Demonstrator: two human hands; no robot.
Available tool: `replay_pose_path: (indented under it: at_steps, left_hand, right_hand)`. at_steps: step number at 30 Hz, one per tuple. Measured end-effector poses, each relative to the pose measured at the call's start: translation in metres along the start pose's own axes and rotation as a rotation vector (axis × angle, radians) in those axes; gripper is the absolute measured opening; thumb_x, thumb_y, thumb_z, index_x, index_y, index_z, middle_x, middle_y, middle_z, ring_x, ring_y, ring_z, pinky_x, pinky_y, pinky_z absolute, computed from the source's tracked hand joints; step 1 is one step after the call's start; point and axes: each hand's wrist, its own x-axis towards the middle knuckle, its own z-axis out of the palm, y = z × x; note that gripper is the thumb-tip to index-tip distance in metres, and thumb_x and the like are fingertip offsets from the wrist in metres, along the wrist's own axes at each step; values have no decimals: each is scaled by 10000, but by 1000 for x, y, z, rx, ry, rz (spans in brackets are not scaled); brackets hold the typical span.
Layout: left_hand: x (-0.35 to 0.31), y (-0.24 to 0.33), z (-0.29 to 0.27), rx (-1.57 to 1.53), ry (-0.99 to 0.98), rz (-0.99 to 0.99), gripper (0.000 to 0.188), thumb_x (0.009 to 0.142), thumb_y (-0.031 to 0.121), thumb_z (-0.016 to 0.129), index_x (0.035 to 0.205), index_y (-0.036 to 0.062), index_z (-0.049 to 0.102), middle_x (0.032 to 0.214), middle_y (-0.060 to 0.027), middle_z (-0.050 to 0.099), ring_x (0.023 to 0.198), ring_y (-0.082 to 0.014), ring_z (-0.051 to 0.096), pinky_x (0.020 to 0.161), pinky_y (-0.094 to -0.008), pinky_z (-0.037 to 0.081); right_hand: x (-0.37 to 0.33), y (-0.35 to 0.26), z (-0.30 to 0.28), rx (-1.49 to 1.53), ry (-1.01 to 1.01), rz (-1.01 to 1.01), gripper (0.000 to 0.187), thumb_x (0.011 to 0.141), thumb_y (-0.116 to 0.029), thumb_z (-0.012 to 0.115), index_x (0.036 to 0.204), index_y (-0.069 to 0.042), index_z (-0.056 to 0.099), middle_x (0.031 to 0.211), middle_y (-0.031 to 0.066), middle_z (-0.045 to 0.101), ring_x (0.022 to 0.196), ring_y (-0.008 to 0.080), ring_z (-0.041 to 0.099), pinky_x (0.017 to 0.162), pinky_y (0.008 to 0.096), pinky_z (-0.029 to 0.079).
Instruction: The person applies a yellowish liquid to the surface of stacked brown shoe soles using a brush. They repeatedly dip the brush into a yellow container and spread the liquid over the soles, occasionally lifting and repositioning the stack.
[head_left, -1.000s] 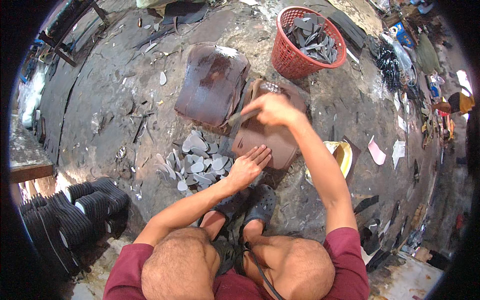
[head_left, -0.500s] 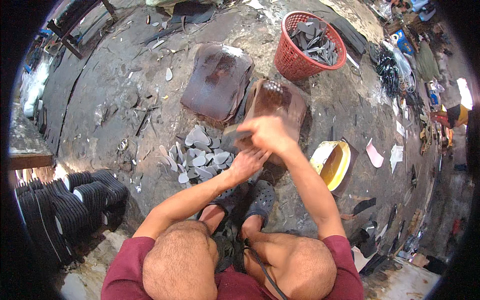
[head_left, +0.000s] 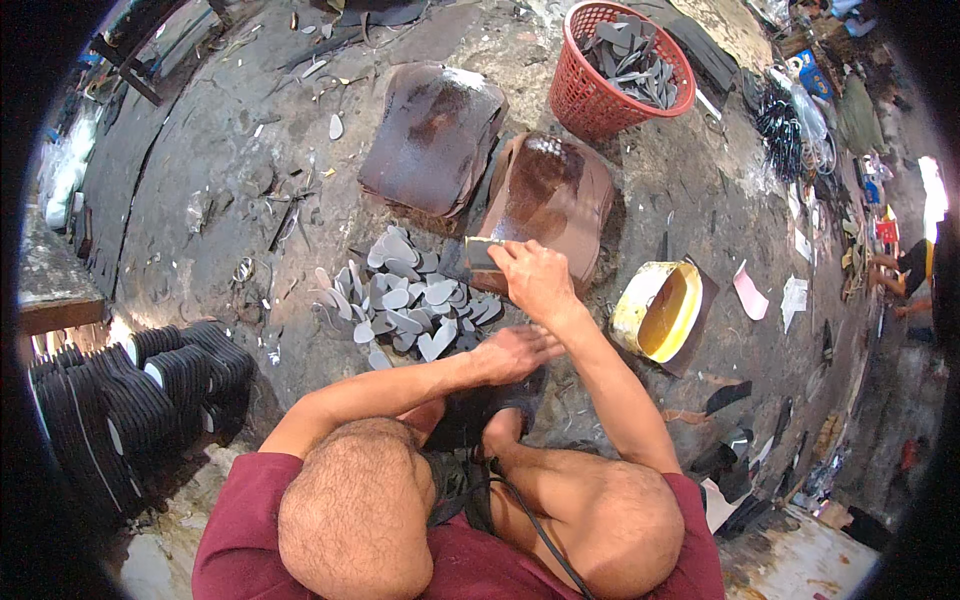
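Note:
In my right hand (head_left: 540,280) is a small flat grey piece (head_left: 484,253) with a pale yellowish edge, pinched at one end; its exact kind is not clear. That hand is over the lower left part of a brown, stained stack of sheets (head_left: 556,195). My left hand (head_left: 515,354) is closer to me, just below the right wrist, with its fingers stretched out and slightly blurred. Nothing shows in it. Left of both hands lies a loose pile of small grey rounded cut-outs (head_left: 405,300). A second dark brown stack (head_left: 430,140) sits beyond the pile.
A red plastic basket (head_left: 590,102) holding more grey cut-outs stands far right. Nearer is a white and yellow tub (head_left: 640,305), stained yellow-brown inside. Several rows of black soles (head_left: 100,420) stand at left beside a wooden ledge (head_left: 60,317). Scraps litter the floor (head_left: 250,190).
My left hand has drawn back toward me, away from the brown stack. My right hand stays over the stack's near edge, and the flat piece now shows clearly. The view has shifted slightly.

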Motion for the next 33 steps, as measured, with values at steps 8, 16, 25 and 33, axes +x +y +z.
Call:
replay_pose_path:
  at_steps: [8, 16, 25, 33]
  left_hand:
    - [14, -3, -8, -12, -334, -104, 523, 865, 114, 574, 1385, 64, 548, 1411, -176, 565, 1297, -296, 556, 874, -389, 581]
    - [44, -56, -47, 324, -51, -188, 566, 792, 53, 617, 1354, 19, 553, 1522, -98, 484, 1434, -222, 432, 752, -345, 613]
    - [37, -46, -53, 357, -63, -232, 470, 859, 114, 643, 1320, 43, 593, 1478, -79, 540, 1385, -199, 496, 696, -326, 608]
    - [39, -46, -57, 315, -69, -230, 477, 871, 115, 641, 1339, 52, 584, 1472, -69, 545, 1387, -204, 493, 793, -341, 613]
  right_hand:
    - [-27, -3, -49, 841, 141, 299, 362, 890, -228, 741, 1175, -15, 673, 1061, 152, 743, 987, 325, 705, 832, 406, 551]
    - [-3, 140, -123, 666, 608, 480, 347, 829, -7, 674, 1166, -79, 706, 1145, 132, 741, 1044, 240, 718, 896, 338, 539]
    - [84, 202, -26, 285, -154, 532, 468, 730, -62, 622, 1097, -309, 775, 1163, 52, 732, 1083, 278, 685, 938, 417, 549]
    - [70, 210, -34, 94, -306, 297, 440, 773, -139, 639, 1140, -352, 754, 1111, 74, 745, 1038, 297, 706, 875, 450, 563]
